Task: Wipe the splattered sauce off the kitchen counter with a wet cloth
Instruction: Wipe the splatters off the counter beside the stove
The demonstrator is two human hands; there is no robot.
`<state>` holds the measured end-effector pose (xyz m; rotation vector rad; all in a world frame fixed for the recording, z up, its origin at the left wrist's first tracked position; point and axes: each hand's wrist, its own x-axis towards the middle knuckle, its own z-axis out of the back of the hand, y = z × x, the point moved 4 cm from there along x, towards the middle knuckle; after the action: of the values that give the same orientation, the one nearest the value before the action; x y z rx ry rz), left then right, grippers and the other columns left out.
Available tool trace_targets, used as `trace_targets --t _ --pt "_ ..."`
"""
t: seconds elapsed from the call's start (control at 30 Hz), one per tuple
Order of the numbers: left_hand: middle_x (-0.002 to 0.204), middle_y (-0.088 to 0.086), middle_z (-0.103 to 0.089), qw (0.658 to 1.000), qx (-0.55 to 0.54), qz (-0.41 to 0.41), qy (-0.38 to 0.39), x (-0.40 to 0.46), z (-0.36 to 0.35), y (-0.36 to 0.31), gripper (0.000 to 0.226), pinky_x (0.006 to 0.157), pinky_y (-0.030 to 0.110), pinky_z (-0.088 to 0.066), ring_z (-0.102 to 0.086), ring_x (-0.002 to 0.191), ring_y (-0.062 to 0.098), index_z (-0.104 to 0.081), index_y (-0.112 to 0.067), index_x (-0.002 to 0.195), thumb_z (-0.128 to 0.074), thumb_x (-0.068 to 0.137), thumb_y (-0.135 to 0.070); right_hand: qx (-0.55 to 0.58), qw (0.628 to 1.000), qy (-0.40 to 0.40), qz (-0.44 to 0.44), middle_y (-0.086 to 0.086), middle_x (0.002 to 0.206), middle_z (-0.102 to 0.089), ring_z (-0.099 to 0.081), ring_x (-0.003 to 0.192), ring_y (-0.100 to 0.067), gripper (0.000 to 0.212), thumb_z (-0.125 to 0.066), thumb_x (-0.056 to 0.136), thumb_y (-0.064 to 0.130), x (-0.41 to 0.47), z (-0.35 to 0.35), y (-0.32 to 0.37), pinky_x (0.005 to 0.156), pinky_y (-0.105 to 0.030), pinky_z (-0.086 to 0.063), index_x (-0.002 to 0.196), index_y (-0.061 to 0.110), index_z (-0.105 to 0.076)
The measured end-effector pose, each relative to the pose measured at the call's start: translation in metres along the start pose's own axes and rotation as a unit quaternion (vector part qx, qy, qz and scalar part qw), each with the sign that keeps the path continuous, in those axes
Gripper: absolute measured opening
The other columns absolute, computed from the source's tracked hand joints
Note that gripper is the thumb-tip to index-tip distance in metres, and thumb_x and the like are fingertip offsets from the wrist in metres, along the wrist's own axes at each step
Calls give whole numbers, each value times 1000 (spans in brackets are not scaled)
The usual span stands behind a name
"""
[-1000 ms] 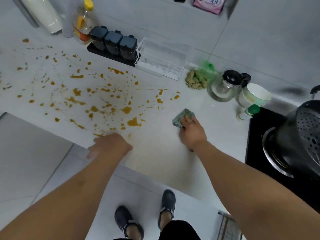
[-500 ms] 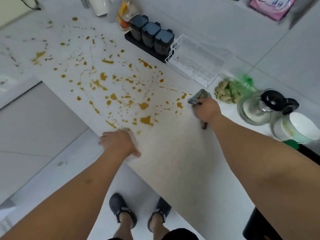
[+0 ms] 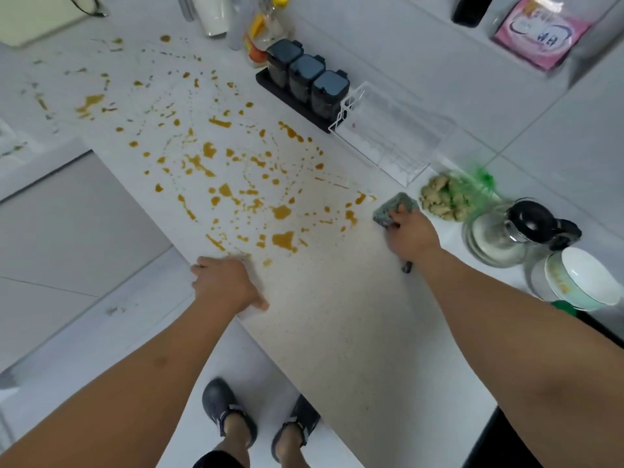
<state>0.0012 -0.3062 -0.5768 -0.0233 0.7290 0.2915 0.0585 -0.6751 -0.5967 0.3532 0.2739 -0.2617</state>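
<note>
Orange-brown sauce splatter (image 3: 236, 184) covers the white speckled kitchen counter (image 3: 337, 315) from the middle toward the far left. My right hand (image 3: 410, 234) grips a grey-green cloth (image 3: 393, 207) and presses it on the counter at the right edge of the splatter. My left hand (image 3: 224, 283) rests on the counter's front edge, fingers curled over the lip and thumb on top, just below the nearest drops.
Against the back wall stand three dark spice jars (image 3: 305, 81), a clear plastic box (image 3: 388, 140), a pile of ginger (image 3: 445, 199) and bottles (image 3: 263, 25). A glass kettle (image 3: 510, 231) and a white bowl (image 3: 584, 282) sit to the right. My feet (image 3: 260, 423) are below the counter edge.
My right hand has carried the cloth away from me, toward the back and up to the right edge of the splatter. My left hand stays at the counter's front edge.
</note>
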Motion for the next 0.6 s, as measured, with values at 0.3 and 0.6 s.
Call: trace_targets --t 0.3,0.6 --pt "156 37 -26 999 22 12 22 2 5 -4 132 112 59 -42 -35 142 52 -41 -8 152 -93 50 -73 63 992 9 110 4 151 -47 -34 146 -17 48 -56 101 13 -25 -48 87 119 -15 -23 148 15 -50" --pt "138 31 -44 999 32 -19 -8 8 -1 3 124 105 53 -49 -46 127 46 -55 -11 138 -86 43 -84 -5 998 -50 41 -7 152 -48 -43 140 -30 46 -36 102 26 -11 -6 5 118 -34 -31 141 17 -58"
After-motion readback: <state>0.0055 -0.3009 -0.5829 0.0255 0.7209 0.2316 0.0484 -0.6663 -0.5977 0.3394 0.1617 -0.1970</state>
